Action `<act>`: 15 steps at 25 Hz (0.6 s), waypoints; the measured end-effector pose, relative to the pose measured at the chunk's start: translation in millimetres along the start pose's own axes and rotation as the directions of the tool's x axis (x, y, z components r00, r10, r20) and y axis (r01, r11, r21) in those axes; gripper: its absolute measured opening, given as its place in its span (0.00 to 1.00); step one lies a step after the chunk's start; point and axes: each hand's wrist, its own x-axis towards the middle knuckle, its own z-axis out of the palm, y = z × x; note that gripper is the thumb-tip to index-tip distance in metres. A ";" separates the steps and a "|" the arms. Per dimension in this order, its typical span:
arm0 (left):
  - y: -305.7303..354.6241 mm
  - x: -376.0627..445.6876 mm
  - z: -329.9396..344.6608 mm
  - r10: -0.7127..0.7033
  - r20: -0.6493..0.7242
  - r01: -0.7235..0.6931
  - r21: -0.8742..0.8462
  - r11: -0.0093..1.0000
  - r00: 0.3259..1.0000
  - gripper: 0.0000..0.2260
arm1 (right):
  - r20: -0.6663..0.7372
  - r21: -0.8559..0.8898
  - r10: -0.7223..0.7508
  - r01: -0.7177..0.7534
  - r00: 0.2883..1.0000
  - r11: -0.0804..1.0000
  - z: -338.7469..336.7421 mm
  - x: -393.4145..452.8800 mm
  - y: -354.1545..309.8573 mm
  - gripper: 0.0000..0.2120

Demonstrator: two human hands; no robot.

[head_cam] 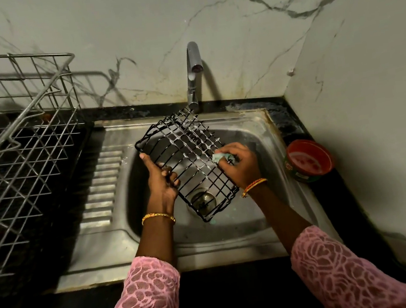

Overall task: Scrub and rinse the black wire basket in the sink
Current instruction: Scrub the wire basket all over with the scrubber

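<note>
Black wire basket [188,166] was tipped up over the sink [263,213], with white soap foam on its far wires. Its top end sat just under the tap [194,78], and its low end hung over the drain [201,201].

Left hand [160,182] held the basket's left side. Its grip was curled round the wires, with one finger pointing up along the edge. Right hand [240,164] was on the basket's right side. Its grip pinched a small green scrub pad [224,157] against the wires.

Right of the basket, on the dark counter [334,189], stood a red tub [310,160] with something white inside. Left of the basket, a silver dish rack [21,140] stood on the counter. I could not tell if water was coming out of the tap.

I think the scrubbing was part way done and the rinse was not done yet. Soapy wires are slippery, so the basket could slide out of the left hand and bang into the sink. The thin wires could catch and tear the pad, or poke a finger, if the right hand pushed too hard. Foam could stay in the corners if they got missed.
</note>
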 end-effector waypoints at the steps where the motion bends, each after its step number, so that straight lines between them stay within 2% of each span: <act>1: -0.6 0.0 0.1 -0.001 -0.004 0.001 0.003 1.000 1.000 0.24 | 0.015 0.006 0.029 -0.030 0.999 1.000 2.1 -2.7 -3.6 0.08; 3: -1.3 0.1 -0.9 -0.005 -0.010 0.005 0.006 1.000 1.000 0.23 | 0.062 0.028 0.049 -0.051 0.997 0.998 5.9 -10.6 -17.4 0.07; 7: 0.1 -1.1 -4.0 -0.007 0.019 0.007 0.018 1.000 1.000 0.23 | 0.106 0.020 -0.097 0.095 0.990 0.995 1.4 -8.4 -25.5 0.06; 12: 0.9 -3.1 -0.4 0.007 0.042 -0.009 0.040 0.999 0.999 0.23 | 0.013 0.047 0.103 -0.104 0.995 0.993 -11.8 13.9 5.9 0.07; 15: 0.8 -1.2 -2.3 0.002 0.041 -0.003 0.028 1.000 0.999 0.23 | 0.007 0.040 0.108 -0.109 0.994 0.993 -6.8 9.5 0.7 0.07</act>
